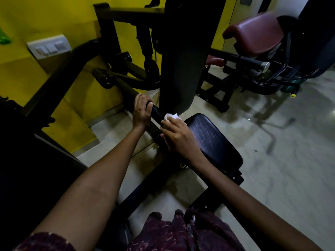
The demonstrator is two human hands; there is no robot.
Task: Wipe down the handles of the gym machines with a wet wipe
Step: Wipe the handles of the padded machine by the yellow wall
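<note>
A black gym machine stands against a yellow wall (21,19), its tall black padded backrest (183,57) rising just behind a black textured vinyl seat pad (213,140). A white switch plate (49,46) sits on the wall to the left. To the right, well apart, a second machine carries a maroon padded cushion (253,33) and a bar ending in a chrome end cap (265,67). The pale polished stone floor (272,160) spreads beneath everything.

The black cylindrical handle grip (156,113) slants between the backrest and the seat pad's left edge. The left hand (142,113) wraps its fingers over the upper part of the handle, arm stretched forward. The right hand (178,134) clasps a small white wet wipe (171,116) against the handle just below, fingers curled around the bar, wrist crossing above the seat pad.
</note>
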